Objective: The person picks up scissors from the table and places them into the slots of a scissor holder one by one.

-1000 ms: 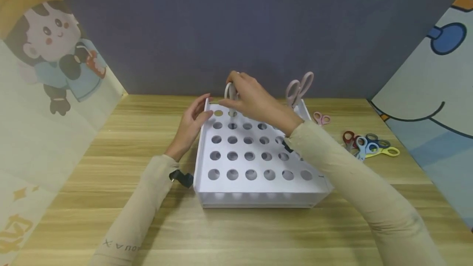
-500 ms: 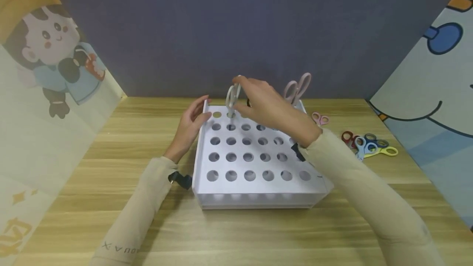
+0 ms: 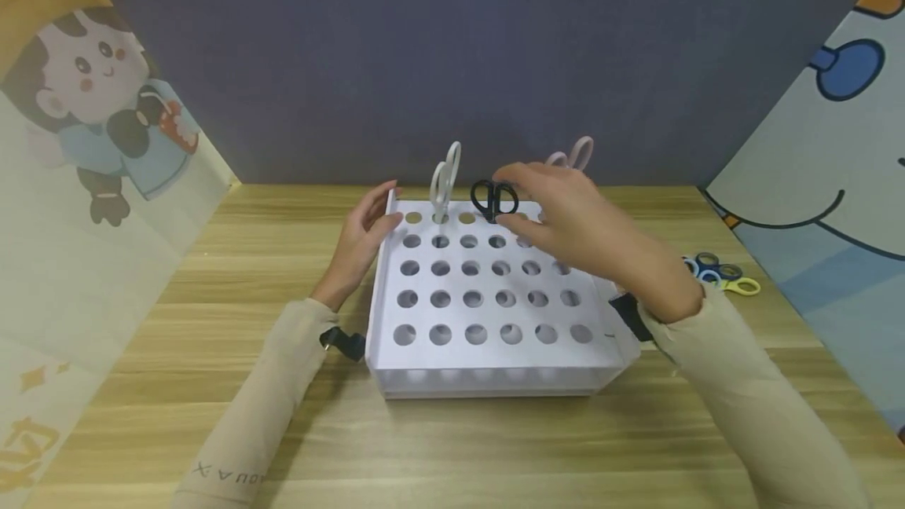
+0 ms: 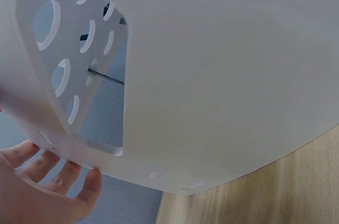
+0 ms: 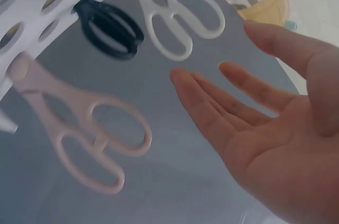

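My left hand grips the left side wall of a white rack near its back corner. In the left wrist view its fingers meet the panel's edge. White scissors stand handles up in a hole of the back row. Black scissors stand in the same row, further right. My right hand hovers just right of the black pair, holding nothing; the right wrist view shows its fingers spread and apart from every handle. Pale pink scissors stand further right, partly hidden by that hand in the head view.
Loose scissors lie on the wooden table to the right: a yellow pair, a dark blue pair and a light blue pair, partly behind my right forearm. A dark grey panel rises behind the rack.
My right hand has let go of the white scissors, which now stand alone, and has moved right and toward me. The black scissors have come into sight. My left hand stays put.
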